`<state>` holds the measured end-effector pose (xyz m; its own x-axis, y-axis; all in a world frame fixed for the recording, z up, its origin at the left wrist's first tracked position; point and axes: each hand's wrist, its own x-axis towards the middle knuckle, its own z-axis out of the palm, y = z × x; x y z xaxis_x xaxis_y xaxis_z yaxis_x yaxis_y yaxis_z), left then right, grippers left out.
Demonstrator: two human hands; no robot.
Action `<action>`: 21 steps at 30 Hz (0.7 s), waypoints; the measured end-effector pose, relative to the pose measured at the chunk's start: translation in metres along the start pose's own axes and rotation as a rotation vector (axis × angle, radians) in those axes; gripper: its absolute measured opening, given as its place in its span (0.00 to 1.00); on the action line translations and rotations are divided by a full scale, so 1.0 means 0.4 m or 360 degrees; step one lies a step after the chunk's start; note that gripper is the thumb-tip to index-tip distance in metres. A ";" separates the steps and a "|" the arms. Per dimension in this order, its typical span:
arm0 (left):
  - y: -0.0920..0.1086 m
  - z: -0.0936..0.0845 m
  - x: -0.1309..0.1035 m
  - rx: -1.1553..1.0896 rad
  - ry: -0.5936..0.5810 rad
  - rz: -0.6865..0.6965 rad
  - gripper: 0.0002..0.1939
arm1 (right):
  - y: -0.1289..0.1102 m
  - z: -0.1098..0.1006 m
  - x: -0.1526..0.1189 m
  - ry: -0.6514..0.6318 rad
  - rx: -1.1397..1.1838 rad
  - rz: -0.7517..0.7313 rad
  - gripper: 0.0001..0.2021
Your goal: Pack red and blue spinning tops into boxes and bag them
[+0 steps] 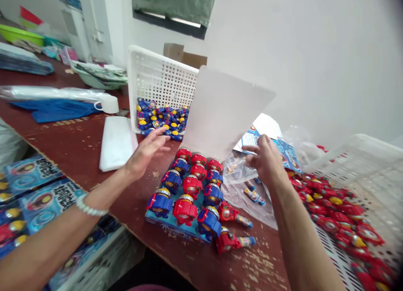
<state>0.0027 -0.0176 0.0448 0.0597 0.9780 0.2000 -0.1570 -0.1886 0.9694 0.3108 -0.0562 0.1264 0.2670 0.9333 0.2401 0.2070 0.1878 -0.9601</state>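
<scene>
A blue display box filled with rows of red and blue toys with silver caps stands on the table in front of me. Its plain whitish flap rises at the back, leaning to the right. My left hand hovers left of the box, fingers stretched out, holding nothing. On the other side, my right hand is raised near the flap's right edge, with its fingers apart and slightly bent; nothing shows in it. Two red toys with clear tubes lie on the table against the box's right side.
Behind, a white basket holds blue toys; another basket at right holds red toys. White sheets and a mug are at left. Clear plastic bags lie right of the box. Filled boxes sit lower left.
</scene>
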 end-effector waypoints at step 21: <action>0.077 0.004 -0.019 0.0397 -0.0771 0.0172 0.35 | 0.062 0.003 -0.157 -0.0682 -0.0635 -0.0266 0.25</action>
<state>-0.0011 -0.0311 0.0732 0.5118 0.8102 0.2858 0.0471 -0.3586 0.9323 0.2982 -0.1098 0.0872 -0.1852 0.9567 0.2247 0.5723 0.2908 -0.7667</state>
